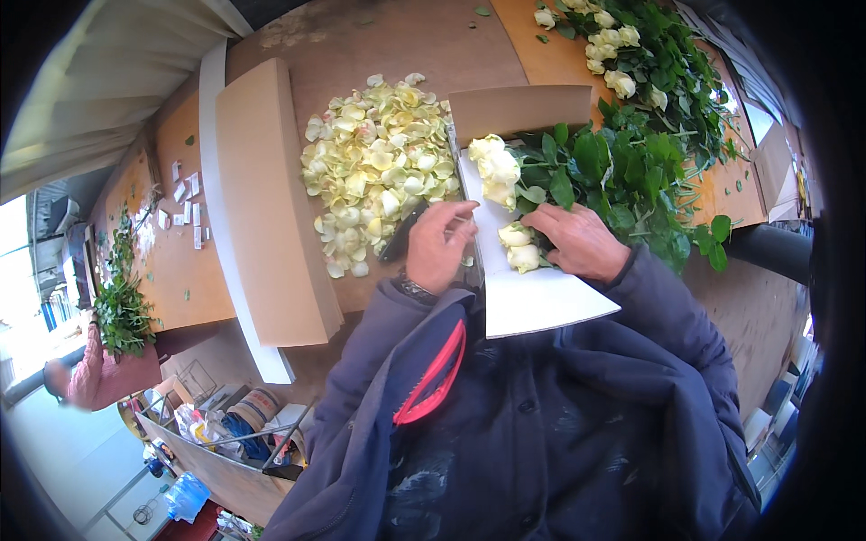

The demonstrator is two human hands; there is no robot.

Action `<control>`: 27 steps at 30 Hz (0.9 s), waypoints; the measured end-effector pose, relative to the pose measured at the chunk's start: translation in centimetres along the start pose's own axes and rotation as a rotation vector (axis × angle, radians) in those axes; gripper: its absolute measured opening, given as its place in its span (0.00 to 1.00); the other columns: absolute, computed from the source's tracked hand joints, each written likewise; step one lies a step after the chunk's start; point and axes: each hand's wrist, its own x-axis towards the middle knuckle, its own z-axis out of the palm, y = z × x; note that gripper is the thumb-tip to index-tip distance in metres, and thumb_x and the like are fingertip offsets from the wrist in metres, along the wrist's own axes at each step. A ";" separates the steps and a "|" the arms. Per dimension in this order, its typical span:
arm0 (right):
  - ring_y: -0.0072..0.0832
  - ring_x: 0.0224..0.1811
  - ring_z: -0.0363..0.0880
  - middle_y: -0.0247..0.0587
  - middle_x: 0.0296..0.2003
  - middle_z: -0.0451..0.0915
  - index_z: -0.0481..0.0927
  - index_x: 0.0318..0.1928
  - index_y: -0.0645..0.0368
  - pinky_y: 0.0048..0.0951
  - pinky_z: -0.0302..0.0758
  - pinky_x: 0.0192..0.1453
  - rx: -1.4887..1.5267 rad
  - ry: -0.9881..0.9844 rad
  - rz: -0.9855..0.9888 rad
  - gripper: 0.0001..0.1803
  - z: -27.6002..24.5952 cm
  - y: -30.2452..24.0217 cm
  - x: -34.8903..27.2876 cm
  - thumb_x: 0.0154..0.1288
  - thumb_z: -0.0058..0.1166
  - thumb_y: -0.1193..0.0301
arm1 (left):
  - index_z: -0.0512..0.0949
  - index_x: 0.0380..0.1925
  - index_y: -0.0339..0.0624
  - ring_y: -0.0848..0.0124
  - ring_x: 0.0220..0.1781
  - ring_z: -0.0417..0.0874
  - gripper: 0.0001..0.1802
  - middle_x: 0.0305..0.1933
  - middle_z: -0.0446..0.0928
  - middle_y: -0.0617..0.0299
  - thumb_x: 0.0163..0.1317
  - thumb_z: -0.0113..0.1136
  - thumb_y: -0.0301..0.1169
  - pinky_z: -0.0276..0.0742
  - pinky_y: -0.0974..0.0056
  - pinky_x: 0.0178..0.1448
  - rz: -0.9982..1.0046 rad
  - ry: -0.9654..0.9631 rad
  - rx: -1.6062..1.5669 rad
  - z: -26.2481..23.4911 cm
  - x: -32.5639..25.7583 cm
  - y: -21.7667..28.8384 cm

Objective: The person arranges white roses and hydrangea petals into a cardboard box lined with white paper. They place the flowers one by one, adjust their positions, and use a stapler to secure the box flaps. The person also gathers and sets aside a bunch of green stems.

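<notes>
two hands at a bunch of pale roses on a white sheet
right hand (577,242) fingers press down on the rose stems (532,257); left hand (439,243) fingers pinch something small, beside a petal pile (379,162) on the worktop (361,45)

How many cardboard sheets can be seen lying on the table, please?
2: a long cardboard sheet at the left of the petal pile, and a shorter cardboard sheet behind the white paper with the roses. Others may be hidden.
</notes>
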 end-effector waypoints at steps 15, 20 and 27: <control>0.50 0.38 0.81 0.45 0.38 0.82 0.81 0.46 0.56 0.48 0.75 0.45 -0.016 0.124 -0.103 0.24 1.1 0.6 -0.1 0.43 0.68 0.75 | 0.81 0.54 0.40 0.61 0.46 0.89 0.24 0.44 0.84 0.53 0.57 0.76 0.31 0.86 0.58 0.53 0.048 -0.145 0.235 3.5 -0.4 -1.7; 0.51 0.38 0.79 0.46 0.37 0.80 0.81 0.45 0.57 0.48 0.75 0.44 -0.005 0.086 -0.117 0.25 1.1 0.8 0.1 0.40 0.69 0.76 | 0.77 0.50 0.39 0.63 0.42 0.85 0.24 0.43 0.79 0.53 0.55 0.75 0.29 0.84 0.58 0.48 0.105 -0.225 0.217 4.0 0.5 -3.3; 0.53 0.39 0.79 0.47 0.37 0.81 0.81 0.45 0.58 0.49 0.75 0.44 -0.002 0.032 -0.112 0.26 1.5 1.8 -0.1 0.40 0.71 0.74 | 0.80 0.51 0.37 0.63 0.40 0.85 0.20 0.46 0.79 0.52 0.58 0.72 0.28 0.83 0.58 0.48 0.142 -0.025 0.208 3.0 1.4 -3.4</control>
